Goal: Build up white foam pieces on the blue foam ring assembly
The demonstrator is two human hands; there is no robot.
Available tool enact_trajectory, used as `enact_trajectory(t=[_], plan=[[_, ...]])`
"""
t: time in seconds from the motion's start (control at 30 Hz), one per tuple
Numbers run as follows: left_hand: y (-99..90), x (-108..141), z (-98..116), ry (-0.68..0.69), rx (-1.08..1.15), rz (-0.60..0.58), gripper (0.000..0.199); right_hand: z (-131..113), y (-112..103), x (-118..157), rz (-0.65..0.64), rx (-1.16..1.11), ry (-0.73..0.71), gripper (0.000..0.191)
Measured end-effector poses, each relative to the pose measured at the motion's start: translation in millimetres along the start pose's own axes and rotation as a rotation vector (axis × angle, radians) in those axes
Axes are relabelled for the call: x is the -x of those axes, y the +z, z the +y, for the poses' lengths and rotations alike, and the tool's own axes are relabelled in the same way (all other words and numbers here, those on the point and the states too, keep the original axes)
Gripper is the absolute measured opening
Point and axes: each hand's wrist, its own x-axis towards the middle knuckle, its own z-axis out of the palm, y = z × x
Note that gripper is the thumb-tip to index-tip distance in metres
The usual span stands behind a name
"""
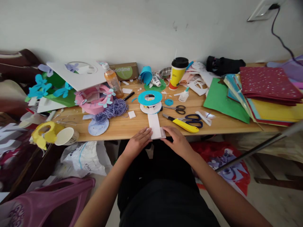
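A white paper strip (154,123) lies at the table's front edge, its near end folded or layered with a small white piece (163,132). My left hand (139,141) has its fingers together on the strip's left edge, gripping it. On the other side, my right hand (178,141) holds the near end's right edge between curved thumb and fingers. Just beyond the strip sits a blue ring (150,98) above a white disc (151,108). To the right lie a yellow utility knife (186,125), blue-handled scissors (193,120) and dark scissors (180,109).
Around stand a glue bottle (183,96), yellow coffee cup (178,74) and drink bottle (113,80). Purple yarn (113,110) and a pink paper ring (94,101) are left. Green sheets (223,102) lie right; a paper cup (67,136) sits near the left edge.
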Motion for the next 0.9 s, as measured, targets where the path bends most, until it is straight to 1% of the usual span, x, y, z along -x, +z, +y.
enact_trajectory(t=[0.2, 0.37, 0.5, 0.7, 0.9], plan=[[0.2, 0, -2, 0.020, -0.007, 0.011, 0.050, 2, -1, 0, -0.001, -0.034, 0.006, 0.044], [-2.2, -1, -2, 0.012, 0.021, -0.007, 0.048, 6, -7, -5, -0.034, -0.118, 0.038, 0.035], [-2.3, -1, -3, 0.007, 0.031, -0.002, 0.047, 7, -11, -12, -0.060, -0.086, -0.002, 0.027], [1.6, -1, -2, 0.005, 0.000, 0.022, 0.048, 7, -10, -12, -0.048, -0.024, -0.063, 0.029], [2.5, -2, 0, -0.016, 0.002, 0.048, 0.040, 7, -9, -9, -0.035, -0.025, -0.062, 0.030]])
